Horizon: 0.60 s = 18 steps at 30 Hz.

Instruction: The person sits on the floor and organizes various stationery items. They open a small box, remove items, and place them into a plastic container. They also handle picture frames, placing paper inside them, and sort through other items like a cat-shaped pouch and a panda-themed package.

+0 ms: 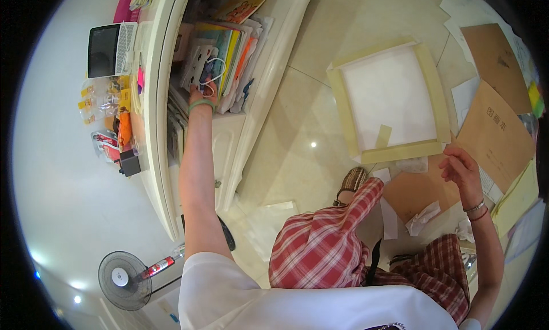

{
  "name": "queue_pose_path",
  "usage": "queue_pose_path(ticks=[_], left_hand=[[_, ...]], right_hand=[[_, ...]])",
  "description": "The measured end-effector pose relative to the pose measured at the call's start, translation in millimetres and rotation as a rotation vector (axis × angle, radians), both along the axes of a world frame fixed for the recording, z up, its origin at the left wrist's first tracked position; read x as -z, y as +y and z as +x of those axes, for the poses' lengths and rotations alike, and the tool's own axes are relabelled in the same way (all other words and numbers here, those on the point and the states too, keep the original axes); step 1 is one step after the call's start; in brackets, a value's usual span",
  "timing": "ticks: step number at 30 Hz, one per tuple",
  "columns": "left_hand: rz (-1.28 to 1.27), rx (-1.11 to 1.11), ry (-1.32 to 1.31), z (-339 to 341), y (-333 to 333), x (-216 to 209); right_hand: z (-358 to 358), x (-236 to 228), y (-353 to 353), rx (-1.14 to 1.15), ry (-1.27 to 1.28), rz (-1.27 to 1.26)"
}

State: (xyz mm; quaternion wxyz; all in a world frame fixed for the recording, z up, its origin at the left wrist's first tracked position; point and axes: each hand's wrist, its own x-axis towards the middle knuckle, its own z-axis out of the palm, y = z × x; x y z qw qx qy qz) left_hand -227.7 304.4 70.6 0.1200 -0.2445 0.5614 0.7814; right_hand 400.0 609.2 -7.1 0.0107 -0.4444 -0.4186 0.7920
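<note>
My left arm reaches into an open cabinet shelf at the upper left. There, my left hand (203, 92) closes around the near end of a white, dark-spotted item with a white cord loop (197, 64), possibly a paper bag. Books and folders (233, 58) in yellow, orange and white stand packed beside it. At the right, my right hand (462, 171) hovers with loosely bent fingers apart, and nothing shows in it. Close to its fingertips is a corner of a shallow white box lid (392, 95) with yellowish edges. Brown paper folders (494, 130) lie beyond that hand.
The white cabinet (274, 84) has a protruding front edge. On its top sit a dark-screened device (104, 51), plastic packets (106, 101) and a small black box (130, 163). A fan (121, 277) stands lower left. Crumpled paper (423, 218) and loose sheets litter the tiled floor near my feet.
</note>
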Motion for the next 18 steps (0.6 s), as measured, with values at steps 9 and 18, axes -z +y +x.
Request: queue_pose_path(ticks=[9,18], left_hand=[[-0.128,0.083,0.025,22,-10,-10],[-0.58,0.192,0.152,95,18,-42]], right_hand=[[18,10,-1,0.027,-0.044,-0.007],[35,11,-8,0.055,-0.059,-0.039]])
